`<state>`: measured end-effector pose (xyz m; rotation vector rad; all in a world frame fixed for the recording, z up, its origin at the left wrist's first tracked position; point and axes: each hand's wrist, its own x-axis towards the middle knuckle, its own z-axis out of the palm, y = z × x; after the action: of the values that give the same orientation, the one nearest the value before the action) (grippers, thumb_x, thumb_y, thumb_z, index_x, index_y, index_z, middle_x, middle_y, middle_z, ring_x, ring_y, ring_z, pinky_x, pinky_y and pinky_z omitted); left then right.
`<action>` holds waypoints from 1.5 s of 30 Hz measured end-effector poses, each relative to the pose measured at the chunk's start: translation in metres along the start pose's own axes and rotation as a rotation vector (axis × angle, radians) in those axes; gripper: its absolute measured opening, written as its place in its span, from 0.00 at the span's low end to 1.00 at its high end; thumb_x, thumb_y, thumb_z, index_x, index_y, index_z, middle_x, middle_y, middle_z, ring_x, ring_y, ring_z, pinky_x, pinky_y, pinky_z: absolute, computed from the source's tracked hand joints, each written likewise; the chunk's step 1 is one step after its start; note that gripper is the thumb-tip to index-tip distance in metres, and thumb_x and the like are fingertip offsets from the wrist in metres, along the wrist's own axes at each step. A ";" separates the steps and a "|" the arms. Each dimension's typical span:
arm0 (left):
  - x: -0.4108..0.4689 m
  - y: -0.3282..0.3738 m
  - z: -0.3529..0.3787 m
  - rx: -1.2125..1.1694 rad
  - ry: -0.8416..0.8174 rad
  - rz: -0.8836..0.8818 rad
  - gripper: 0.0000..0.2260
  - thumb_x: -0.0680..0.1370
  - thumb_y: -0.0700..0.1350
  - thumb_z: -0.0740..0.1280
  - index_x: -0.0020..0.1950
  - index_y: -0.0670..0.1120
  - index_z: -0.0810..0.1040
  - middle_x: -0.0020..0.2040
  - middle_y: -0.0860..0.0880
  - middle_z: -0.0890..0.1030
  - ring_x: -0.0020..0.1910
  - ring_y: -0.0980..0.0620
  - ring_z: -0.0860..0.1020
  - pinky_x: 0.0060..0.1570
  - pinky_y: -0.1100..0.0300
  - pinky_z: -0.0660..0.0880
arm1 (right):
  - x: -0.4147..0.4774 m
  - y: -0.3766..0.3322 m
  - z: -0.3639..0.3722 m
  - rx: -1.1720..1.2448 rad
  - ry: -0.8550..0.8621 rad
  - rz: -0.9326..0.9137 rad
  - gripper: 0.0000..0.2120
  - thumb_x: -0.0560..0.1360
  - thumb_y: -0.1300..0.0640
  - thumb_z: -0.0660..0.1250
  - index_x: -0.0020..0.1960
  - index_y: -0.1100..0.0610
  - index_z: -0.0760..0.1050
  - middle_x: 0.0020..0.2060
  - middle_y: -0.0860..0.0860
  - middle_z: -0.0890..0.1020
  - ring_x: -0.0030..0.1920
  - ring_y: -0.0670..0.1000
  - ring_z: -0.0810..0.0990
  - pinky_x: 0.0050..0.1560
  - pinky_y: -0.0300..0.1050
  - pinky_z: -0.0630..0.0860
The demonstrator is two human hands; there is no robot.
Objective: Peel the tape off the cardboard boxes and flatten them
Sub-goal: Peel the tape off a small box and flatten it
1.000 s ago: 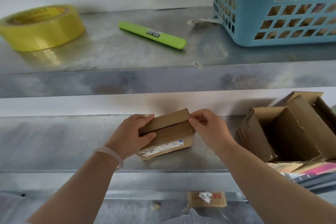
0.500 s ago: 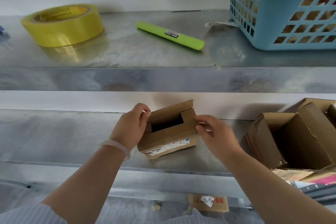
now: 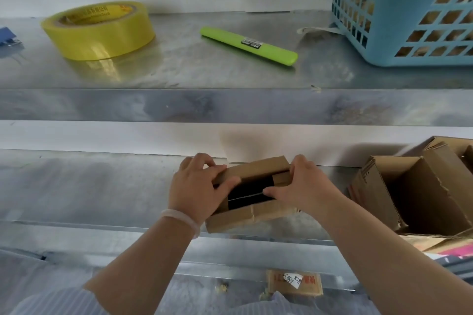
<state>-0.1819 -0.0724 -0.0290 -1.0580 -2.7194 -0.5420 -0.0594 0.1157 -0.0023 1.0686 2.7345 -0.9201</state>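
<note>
A small brown cardboard box (image 3: 245, 217) sits on the lower metal shelf (image 3: 89, 186), its top flaps spread and its dark inside showing. My left hand (image 3: 198, 186) grips the box's left side, thumb over the left flap. My right hand (image 3: 299, 186) holds the right side, thumb reaching across the opening and fingers on the right flap. A strip of clear tape runs down the middle of the near flap.
Several opened cardboard boxes (image 3: 409, 192) stand at the right of the lower shelf. The upper shelf carries a yellow tape roll (image 3: 99, 30), a green cutter (image 3: 248, 46), a blue basket (image 3: 404, 13) and a blue clip (image 3: 6, 36). A labelled carton (image 3: 294, 282) lies below.
The box went from closed to open: both hands have spread its top flaps, turned its opening toward me, and shifted to grip its two sides.
</note>
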 end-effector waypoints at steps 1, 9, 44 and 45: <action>-0.003 0.002 -0.001 0.033 -0.078 0.016 0.30 0.71 0.71 0.57 0.61 0.53 0.80 0.56 0.57 0.73 0.54 0.52 0.71 0.52 0.54 0.76 | 0.000 -0.003 0.002 -0.015 0.002 0.006 0.31 0.63 0.40 0.77 0.51 0.54 0.62 0.46 0.50 0.74 0.44 0.51 0.78 0.39 0.46 0.76; -0.013 0.004 -0.009 -0.457 -0.536 -0.092 0.33 0.75 0.43 0.66 0.77 0.55 0.55 0.67 0.54 0.61 0.60 0.55 0.67 0.55 0.70 0.66 | -0.011 0.005 0.005 0.082 -0.032 -0.008 0.27 0.72 0.51 0.66 0.68 0.48 0.61 0.46 0.47 0.76 0.45 0.50 0.77 0.46 0.48 0.78; -0.022 0.003 0.017 -0.876 -0.024 -0.338 0.31 0.76 0.43 0.70 0.73 0.58 0.60 0.62 0.55 0.66 0.60 0.59 0.70 0.47 0.72 0.73 | -0.003 0.051 0.031 0.707 0.142 -0.147 0.28 0.72 0.58 0.74 0.64 0.41 0.64 0.56 0.39 0.74 0.57 0.42 0.76 0.49 0.37 0.76; -0.018 0.005 0.013 -0.842 0.009 -0.296 0.28 0.76 0.43 0.70 0.72 0.56 0.63 0.61 0.55 0.65 0.59 0.61 0.69 0.44 0.76 0.72 | -0.004 0.050 0.028 0.694 0.147 -0.198 0.30 0.72 0.59 0.73 0.66 0.39 0.64 0.57 0.38 0.73 0.58 0.40 0.75 0.50 0.37 0.76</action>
<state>-0.1657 -0.0751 -0.0452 -0.7466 -2.6642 -1.8322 -0.0292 0.1268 -0.0494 0.9630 2.7193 -1.9895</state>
